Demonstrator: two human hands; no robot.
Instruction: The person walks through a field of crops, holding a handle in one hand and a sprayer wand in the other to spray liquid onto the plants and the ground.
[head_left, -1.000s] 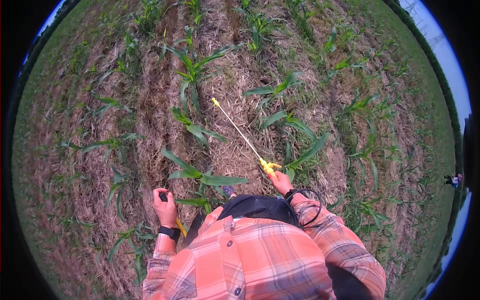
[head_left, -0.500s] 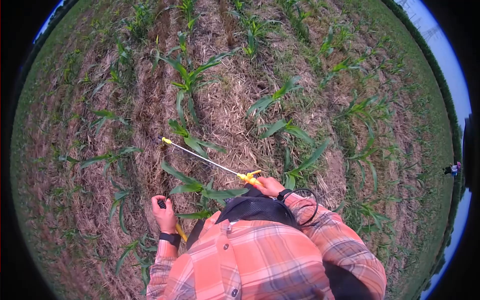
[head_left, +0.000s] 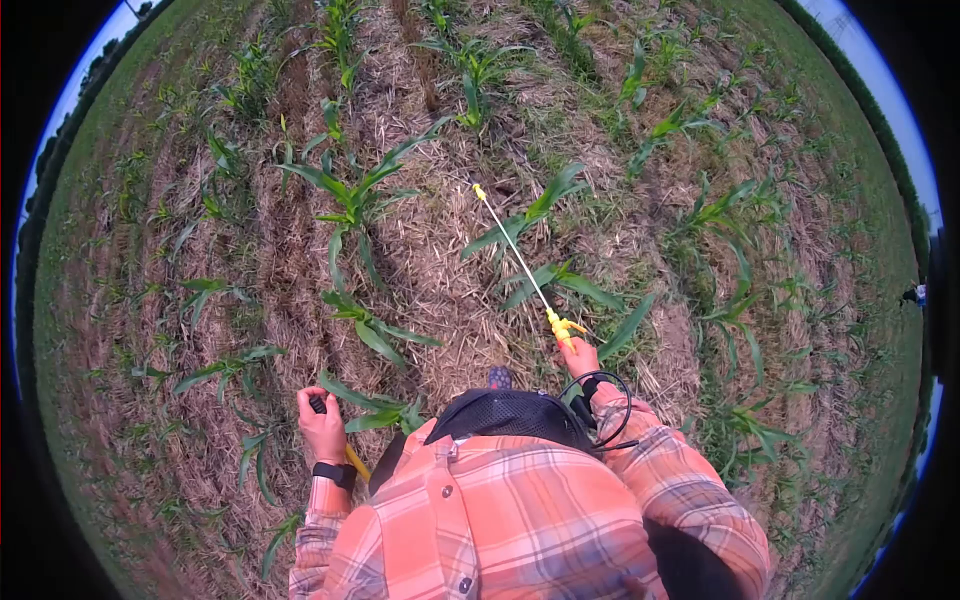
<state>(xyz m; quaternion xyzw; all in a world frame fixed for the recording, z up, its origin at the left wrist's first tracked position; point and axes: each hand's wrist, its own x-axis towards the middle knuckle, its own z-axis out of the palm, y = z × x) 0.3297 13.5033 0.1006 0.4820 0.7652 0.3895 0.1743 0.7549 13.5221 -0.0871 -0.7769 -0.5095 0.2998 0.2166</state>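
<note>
My right hand (head_left: 580,357) is closed around the yellow handle of a spray wand (head_left: 520,262). The thin pale tube points forward and slightly left, ending in a yellow nozzle (head_left: 479,192) above the straw near a corn plant (head_left: 545,205). A black hose (head_left: 630,398) loops beside my right wrist. At lower left, my left hand (head_left: 322,430) is wrapped round the black grip (head_left: 318,404) of a lever; a yellow bar (head_left: 356,462) shows behind that wrist. Whether spray leaves the nozzle cannot be made out.
Young corn plants (head_left: 350,205) stand in rows over ground covered with dry straw (head_left: 430,270). Leaves of one plant (head_left: 380,412) lie close to my left hand. The tip of a shoe (head_left: 500,377) shows below my waist. Far off at right is a small figure (head_left: 916,295), probably a person.
The wand has swung from left to right, its nozzle now farther forward. My right hand has shifted right and slightly forward. My left hand has stayed nearly in place on the grip.
</note>
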